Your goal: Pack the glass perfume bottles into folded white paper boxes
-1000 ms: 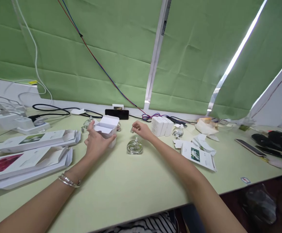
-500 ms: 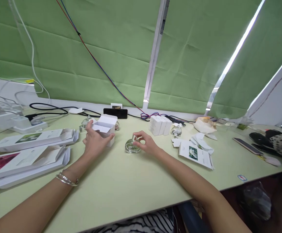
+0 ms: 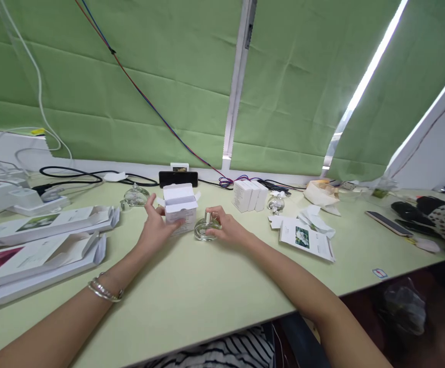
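Note:
My left hand [image 3: 156,226] grips a small white carton [image 3: 183,217], thumb across its front and fingers at its left side. The carton stands upright with its top flaps raised. Just right of it is a clear glass perfume bottle [image 3: 203,231], upright on the table. My right hand [image 3: 228,226] is closed around the bottle's right side, fingers near the neck. Part of the bottle is hidden by those fingers. Behind my left hand sits another clear glass bottle [image 3: 136,195].
Flattened printed cartons [image 3: 34,258] lie at the left. Several small white boxes [image 3: 249,195] stand at the back, near another glass bottle [image 3: 276,203]. An opened printed carton [image 3: 307,239] lies to the right. A phone [image 3: 178,179] leans by the wall; cables run along it.
My left hand has shifted the white carton rightward, closer to the bottle, and turned its front more toward me. My right hand stays at the bottle. The view has swung slightly.

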Motion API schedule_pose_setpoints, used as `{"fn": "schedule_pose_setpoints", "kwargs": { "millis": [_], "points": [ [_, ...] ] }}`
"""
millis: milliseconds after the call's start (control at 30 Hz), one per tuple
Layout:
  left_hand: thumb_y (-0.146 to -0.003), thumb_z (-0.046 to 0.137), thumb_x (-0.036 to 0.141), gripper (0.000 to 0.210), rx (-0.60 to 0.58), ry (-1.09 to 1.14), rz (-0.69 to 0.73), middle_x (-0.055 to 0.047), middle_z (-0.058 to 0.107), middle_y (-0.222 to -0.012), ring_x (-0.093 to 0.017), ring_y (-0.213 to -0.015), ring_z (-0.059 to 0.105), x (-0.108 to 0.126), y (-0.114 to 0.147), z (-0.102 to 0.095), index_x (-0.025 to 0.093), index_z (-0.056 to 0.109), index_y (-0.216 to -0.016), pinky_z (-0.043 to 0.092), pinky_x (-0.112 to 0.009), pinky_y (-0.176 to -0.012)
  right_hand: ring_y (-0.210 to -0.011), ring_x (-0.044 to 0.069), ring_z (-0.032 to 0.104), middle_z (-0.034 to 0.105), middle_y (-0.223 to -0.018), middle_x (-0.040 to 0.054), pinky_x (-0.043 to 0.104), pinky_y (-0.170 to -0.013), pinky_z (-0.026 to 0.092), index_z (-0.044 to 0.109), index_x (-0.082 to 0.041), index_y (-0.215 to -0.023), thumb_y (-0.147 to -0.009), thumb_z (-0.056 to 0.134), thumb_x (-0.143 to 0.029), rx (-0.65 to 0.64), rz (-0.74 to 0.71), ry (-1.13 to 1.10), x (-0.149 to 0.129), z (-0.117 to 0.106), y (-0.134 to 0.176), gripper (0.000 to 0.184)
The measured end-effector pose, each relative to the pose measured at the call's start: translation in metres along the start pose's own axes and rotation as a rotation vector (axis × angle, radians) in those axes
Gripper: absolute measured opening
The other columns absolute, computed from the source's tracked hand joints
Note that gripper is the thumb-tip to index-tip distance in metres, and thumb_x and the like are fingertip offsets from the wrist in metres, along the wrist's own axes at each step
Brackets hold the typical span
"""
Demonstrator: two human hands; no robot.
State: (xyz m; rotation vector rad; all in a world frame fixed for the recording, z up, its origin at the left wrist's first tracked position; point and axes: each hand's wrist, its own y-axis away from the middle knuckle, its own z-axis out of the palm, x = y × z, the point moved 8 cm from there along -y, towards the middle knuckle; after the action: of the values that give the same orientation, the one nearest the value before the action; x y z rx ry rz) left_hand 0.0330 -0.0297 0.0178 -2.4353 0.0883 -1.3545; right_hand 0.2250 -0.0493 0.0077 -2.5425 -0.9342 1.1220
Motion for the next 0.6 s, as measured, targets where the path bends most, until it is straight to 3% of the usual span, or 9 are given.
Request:
{"fn": "schedule_pose_setpoints", "kwargs": {
  "millis": [133,200,300,367,433,600],
  "points": [
    [-0.067,0.062,0.042,0.054,-0.212,-0.083,0.025,-0.012,0.066,-0.107,-0.028,-0.089,0.065,-0.002,0.002,0.019,0.018,0.050,-0.113,0.052,-0.039,-0.076,-0.075,0.018,0.059,0.057,-0.091,0.0015,0.033,-0.072,0.046,0.037,-0.025,-0.119,-0.077,0.061,-0.026,0.087,0.051,0.112,0.014,-0.020,0.003,0.049],
    [-0.065,0.062,0.045,0.049,-0.260,-0.112,0.036,-0.011,0.067,-0.103,-0.029,-0.085,0.065,0.001,0.007,0.023,0.017,0.055,-0.105,0.052,-0.039,-0.073,-0.083,0.020,0.059,0.057,-0.100,0.0048,0.036,-0.076,0.046,0.037,-0.025,-0.114,-0.077,0.059,-0.024,0.278,0.051,0.151,0.018,-0.044,0.006,0.043],
    [-0.064,0.063,0.046,0.049,-0.347,-0.081,0.070,-0.010,0.069,-0.099,-0.029,-0.083,0.065,0.013,0.017,0.031,0.016,0.057,-0.103,0.053,-0.038,-0.071,-0.096,0.022,0.057,0.050,-0.113,0.0106,0.040,-0.085,0.045,0.028,-0.025,-0.115,-0.080,0.055,-0.029,0.675,-0.069,0.057,0.008,-0.084,0.017,0.045],
    [-0.063,0.064,0.045,0.049,-0.402,-0.034,0.087,-0.009,0.070,-0.098,-0.028,-0.085,0.065,0.020,0.025,0.037,0.017,0.059,-0.103,0.053,-0.036,-0.071,-0.100,0.021,0.056,0.047,-0.114,0.0126,0.041,-0.089,0.044,0.018,-0.026,-0.119,-0.082,0.055,-0.033,0.815,-0.155,-0.047,-0.005,-0.096,0.023,0.053],
    [-0.061,0.066,0.043,0.047,-0.443,0.007,0.096,-0.007,0.071,-0.097,-0.028,-0.087,0.065,0.025,0.031,0.042,0.019,0.061,-0.102,0.052,-0.035,-0.071,-0.103,0.021,0.055,0.045,-0.115,0.0129,0.042,-0.091,0.044,0.013,-0.027,-0.120,-0.083,0.056,-0.033,0.790,-0.203,-0.115,-0.020,-0.092,0.021,0.057],
    [-0.062,0.065,0.042,0.040,-0.509,0.019,0.145,-0.005,0.071,-0.088,-0.028,-0.082,0.065,0.031,0.041,0.048,0.019,0.063,-0.094,0.051,-0.034,-0.070,-0.097,0.020,0.058,0.048,-0.115,0.0101,0.037,-0.082,0.049,0.023,-0.028,-0.118,-0.079,0.062,-0.029,0.429,-0.313,-0.070,-0.055,-0.053,0.015,0.055]
  ]
}}
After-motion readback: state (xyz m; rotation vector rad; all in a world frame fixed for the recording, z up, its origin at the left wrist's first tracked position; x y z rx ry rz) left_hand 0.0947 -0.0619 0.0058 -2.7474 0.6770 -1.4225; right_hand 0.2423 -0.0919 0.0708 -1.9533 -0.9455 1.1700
